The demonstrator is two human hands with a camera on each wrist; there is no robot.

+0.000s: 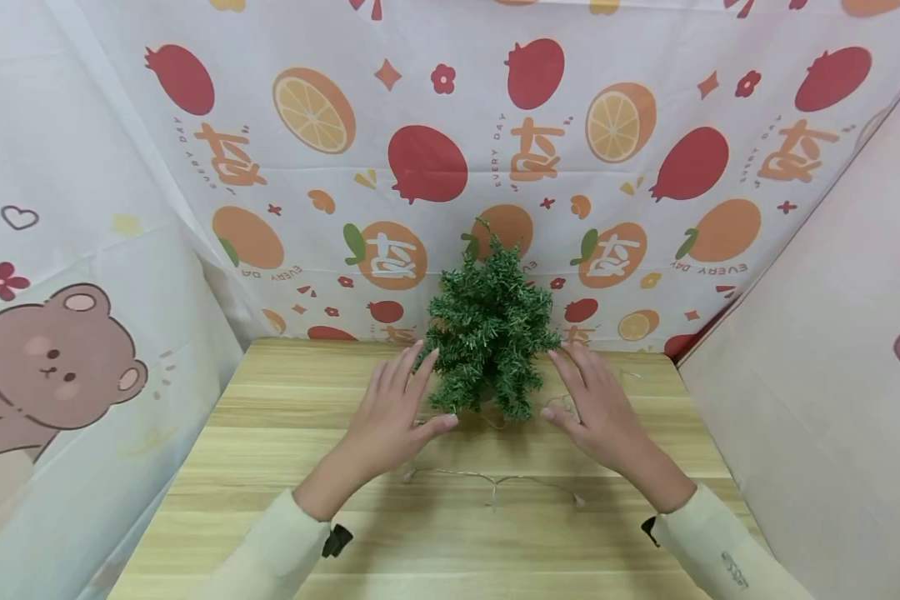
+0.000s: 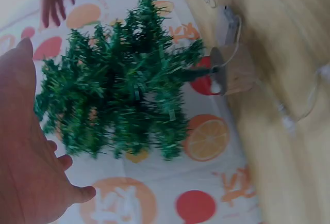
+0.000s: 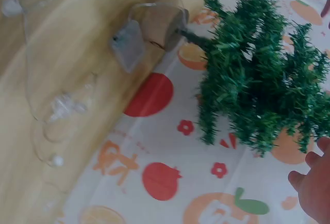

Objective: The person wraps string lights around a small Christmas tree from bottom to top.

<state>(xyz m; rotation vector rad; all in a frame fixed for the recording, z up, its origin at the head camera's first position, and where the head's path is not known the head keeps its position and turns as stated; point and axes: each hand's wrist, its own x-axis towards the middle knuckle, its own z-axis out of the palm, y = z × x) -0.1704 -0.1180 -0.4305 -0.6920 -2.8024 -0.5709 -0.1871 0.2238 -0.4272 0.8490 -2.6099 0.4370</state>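
Observation:
A small artificial Christmas tree [image 1: 491,325] with green tinsel-like needles stands upright at the back of the table. Its round wooden base [image 2: 237,69] shows in the left wrist view. To the tree's left is my left hand [image 1: 390,408], fingers spread, with the fingertips close to the branches. On the opposite side my right hand [image 1: 600,408] is spread in the same way, near the outer needles. Whether either hand touches the branches I cannot tell. Beside the base sits a pale battery box [image 3: 128,46] with a thin wire. A string of lights [image 1: 495,477] lies in front of the tree.
The wooden table [image 1: 270,500] backs onto a hanging cloth [image 1: 450,83] printed with fruit. A cloth with a bear picture [image 1: 60,358] hangs at the left, and a pale pink cloth [image 1: 832,333] at the right. More wire with clear bulbs [image 3: 67,106] lies by the base.

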